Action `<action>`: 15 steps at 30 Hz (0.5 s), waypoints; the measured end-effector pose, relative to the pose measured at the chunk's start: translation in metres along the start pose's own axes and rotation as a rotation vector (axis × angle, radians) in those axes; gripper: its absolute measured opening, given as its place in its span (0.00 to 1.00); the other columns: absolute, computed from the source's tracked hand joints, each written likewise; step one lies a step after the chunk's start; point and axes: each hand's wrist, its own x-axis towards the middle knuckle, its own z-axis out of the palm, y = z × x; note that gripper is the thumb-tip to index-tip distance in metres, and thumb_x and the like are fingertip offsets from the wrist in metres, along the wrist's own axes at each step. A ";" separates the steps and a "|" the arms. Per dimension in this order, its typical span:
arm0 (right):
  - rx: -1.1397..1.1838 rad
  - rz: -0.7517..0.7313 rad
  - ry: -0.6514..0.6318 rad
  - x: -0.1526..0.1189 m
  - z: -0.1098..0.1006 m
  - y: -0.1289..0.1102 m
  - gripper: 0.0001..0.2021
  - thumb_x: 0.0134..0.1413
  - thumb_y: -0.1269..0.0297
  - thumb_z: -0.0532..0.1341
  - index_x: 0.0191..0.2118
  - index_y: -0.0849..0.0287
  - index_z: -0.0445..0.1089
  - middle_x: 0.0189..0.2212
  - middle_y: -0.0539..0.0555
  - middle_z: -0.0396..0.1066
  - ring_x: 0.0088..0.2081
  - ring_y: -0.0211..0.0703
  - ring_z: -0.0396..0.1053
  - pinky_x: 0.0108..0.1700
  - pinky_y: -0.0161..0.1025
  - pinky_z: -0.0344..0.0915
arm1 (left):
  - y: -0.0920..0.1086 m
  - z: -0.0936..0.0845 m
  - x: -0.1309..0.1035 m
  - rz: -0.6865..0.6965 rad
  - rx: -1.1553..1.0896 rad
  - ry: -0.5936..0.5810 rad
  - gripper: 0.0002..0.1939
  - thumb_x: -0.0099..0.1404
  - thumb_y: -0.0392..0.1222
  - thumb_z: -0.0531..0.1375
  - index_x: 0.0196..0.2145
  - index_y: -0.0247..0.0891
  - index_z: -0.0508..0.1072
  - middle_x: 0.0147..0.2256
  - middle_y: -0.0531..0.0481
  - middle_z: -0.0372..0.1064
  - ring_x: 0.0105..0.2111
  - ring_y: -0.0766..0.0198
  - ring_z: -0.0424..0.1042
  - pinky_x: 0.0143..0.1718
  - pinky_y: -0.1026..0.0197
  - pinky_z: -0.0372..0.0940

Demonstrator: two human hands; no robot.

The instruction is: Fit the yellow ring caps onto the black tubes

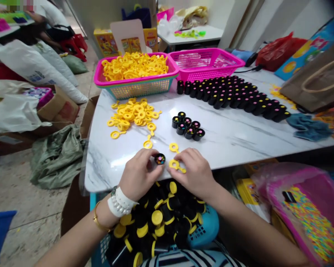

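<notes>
I have black cup (160, 163) in left hand (139, 168), clamped between thumb and forefinger, mouth up. Yellow ring (178, 166) lies just right of cup, narrow gap between — right hand (193, 168) pinches it, thumb and forefinger closed on it. Ring's long axis slants from loop to tab, tab pointing right and toward desk's (108, 157) near edge. Loose ring (170, 147) just beyond right fingertips, right hand nearer. Both hands over near edge, apart, fingertips facing — can't tell whether cup touches desk.
</notes>
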 end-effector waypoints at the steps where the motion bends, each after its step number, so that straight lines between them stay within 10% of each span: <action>1: 0.085 0.026 -0.004 0.003 -0.003 0.000 0.08 0.53 0.61 0.65 0.37 0.59 0.69 0.32 0.55 0.69 0.37 0.48 0.67 0.40 0.43 0.67 | -0.001 0.001 -0.006 -0.008 -0.026 -0.007 0.11 0.60 0.39 0.60 0.42 0.38 0.69 0.34 0.51 0.69 0.28 0.66 0.68 0.33 0.62 0.65; 15: 0.240 -0.136 -0.218 0.040 -0.009 -0.018 0.12 0.51 0.70 0.66 0.43 0.59 0.75 0.34 0.53 0.70 0.33 0.39 0.69 0.35 0.36 0.67 | -0.009 0.001 -0.005 -0.036 -0.181 -0.088 0.15 0.58 0.37 0.61 0.45 0.38 0.75 0.28 0.53 0.68 0.27 0.67 0.66 0.30 0.65 0.61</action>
